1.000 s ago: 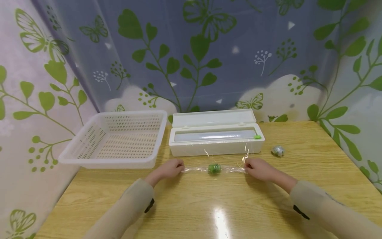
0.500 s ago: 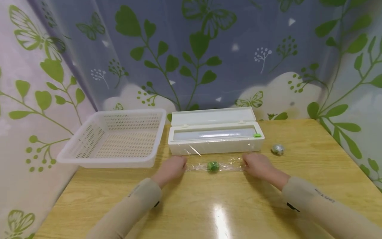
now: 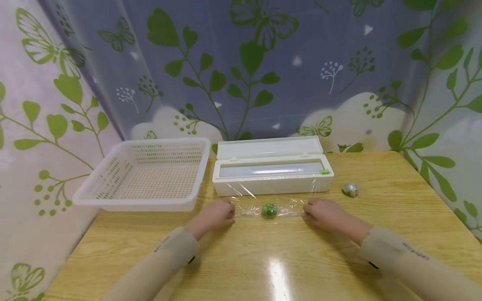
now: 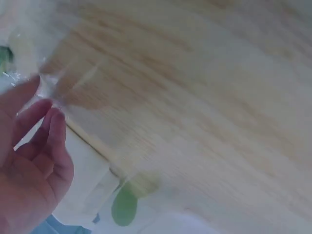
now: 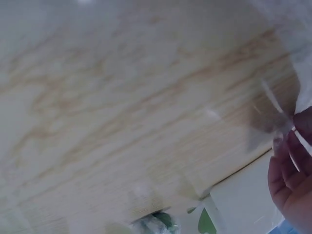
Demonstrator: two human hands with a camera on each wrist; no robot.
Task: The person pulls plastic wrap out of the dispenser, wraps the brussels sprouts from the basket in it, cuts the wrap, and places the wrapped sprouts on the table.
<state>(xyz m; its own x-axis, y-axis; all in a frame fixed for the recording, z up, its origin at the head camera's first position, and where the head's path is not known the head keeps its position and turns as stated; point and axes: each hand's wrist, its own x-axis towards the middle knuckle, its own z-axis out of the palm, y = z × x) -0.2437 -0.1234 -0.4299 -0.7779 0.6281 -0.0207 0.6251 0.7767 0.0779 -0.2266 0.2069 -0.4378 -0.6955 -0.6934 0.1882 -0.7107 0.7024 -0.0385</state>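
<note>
A small round green item (image 3: 269, 210), its exact kind unclear, lies rolled in clear plastic wrap (image 3: 249, 210) in the middle of the head view. My left hand (image 3: 215, 215) pinches the gathered wrap on the left, and my right hand (image 3: 326, 214) pinches the other end. In the left wrist view, that hand's thumb and fingertips (image 4: 57, 113) meet at the film. Thumb and finger of the right hand (image 5: 295, 175) likewise close on film in the right wrist view. The sheet still runs back to the white wrap dispenser (image 3: 273, 187), whose lid stands up.
On the left stands a white perforated plastic basket (image 3: 139, 205). A small film-wrapped bundle (image 3: 351, 190) lies right of the dispenser on the wooden table (image 3: 241, 259). A green slider (image 3: 324, 172) sits at the dispenser's right end, and a patterned curtain (image 3: 211, 50) hangs behind.
My hands have come slightly closer together, still holding the wrap's ends. The film beside the green item looks looser and more spread than a second ago, and the item has shifted slightly.
</note>
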